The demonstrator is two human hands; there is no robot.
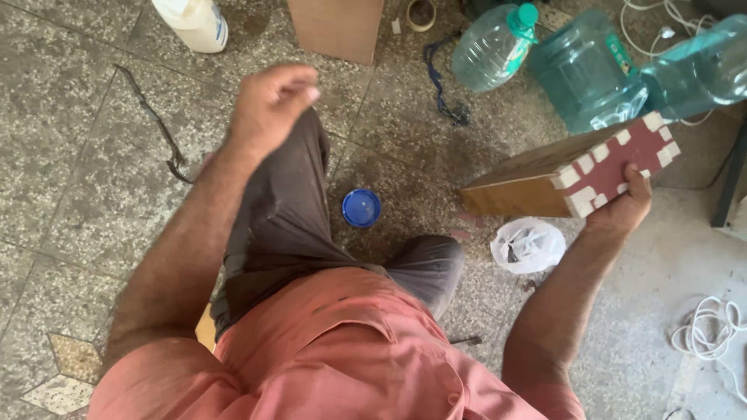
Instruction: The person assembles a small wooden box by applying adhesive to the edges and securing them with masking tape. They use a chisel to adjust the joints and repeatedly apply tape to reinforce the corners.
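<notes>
Overhead, the person's right hand (pixel 622 208) holds a wooden box with red-and-white finger-jointed corner (pixel 576 173) up from beneath, its grip clamped on the jointed end, so the box hangs tilted in the air above the speckled stone floor (pixel 70 117), well apart from the body. The left hand (pixel 268 105) is raised over the grey-trousered knee with its fingers curled loosely together, and it holds nothing that I can see. Only that one hand carries the box, and only at one end; my worry is that the long far end could dip and lever the box out of the fingers, and it would then land near the thin white plastic bag (pixel 527 244) just below it. That bag has some small dark bits inside, too blurred to tell what. A round blue plastic lid (pixel 361 208) lies flat on the floor beside the knee. Beyond the box lie large clear greenish plastic water bottles (pixel 591 70) on their sides, seemingly empty, one with a green cap. A white plastic jug (pixel 194 23) stands at the far left; its contents are hidden. A coiled white cable (pixel 712 327) lies at the right.
</notes>
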